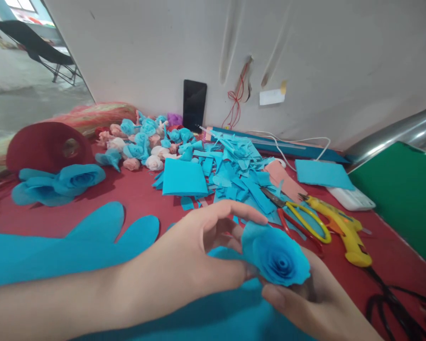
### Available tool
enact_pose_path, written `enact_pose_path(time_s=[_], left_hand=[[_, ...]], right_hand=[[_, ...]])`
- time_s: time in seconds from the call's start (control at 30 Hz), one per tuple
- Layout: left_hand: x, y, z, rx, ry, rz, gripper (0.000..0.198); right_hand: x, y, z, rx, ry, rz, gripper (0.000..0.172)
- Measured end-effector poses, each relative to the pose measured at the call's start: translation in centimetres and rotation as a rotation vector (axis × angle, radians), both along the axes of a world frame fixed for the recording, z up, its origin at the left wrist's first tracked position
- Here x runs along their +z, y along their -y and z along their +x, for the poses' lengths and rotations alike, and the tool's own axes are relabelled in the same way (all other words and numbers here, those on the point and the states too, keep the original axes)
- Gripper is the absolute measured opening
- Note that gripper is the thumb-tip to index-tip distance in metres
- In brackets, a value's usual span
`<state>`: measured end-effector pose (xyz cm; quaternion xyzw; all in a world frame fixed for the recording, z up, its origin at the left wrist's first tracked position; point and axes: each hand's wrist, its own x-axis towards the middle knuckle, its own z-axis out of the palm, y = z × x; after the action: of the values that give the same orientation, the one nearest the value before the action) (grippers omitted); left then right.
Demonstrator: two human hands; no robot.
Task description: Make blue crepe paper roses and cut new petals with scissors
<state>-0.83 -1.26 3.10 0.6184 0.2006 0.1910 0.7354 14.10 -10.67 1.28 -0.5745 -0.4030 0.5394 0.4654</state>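
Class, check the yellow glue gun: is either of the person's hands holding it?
No, the yellow glue gun lies on the red tabletop, while the left hand and right hand are both on the blue flower.

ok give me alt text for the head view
A left hand and right hand hold a blue flower over a red table. Beyond lie blue scraps and small flowers; scissors and a glue gun lie on the right.

The round, layered blue paper rose point(279, 258) looked matt. The yellow, pistol-shaped plastic glue gun point(345, 228) was smooth, the curved silvery metal cylinder point(408, 129) glossy, the black rectangular phone point(194, 105) smooth, the flat red tabletop point(137, 187) matt.
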Motion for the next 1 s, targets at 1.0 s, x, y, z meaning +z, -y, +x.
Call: enact_pose_path(time_s=[1.0], left_hand=[[0.8,0.1,0.4,0.080,0.078,-0.272,0.015]], right_hand=[[1.8,-0.6,-0.8,-0.084,0.094,-0.025,0.037]])
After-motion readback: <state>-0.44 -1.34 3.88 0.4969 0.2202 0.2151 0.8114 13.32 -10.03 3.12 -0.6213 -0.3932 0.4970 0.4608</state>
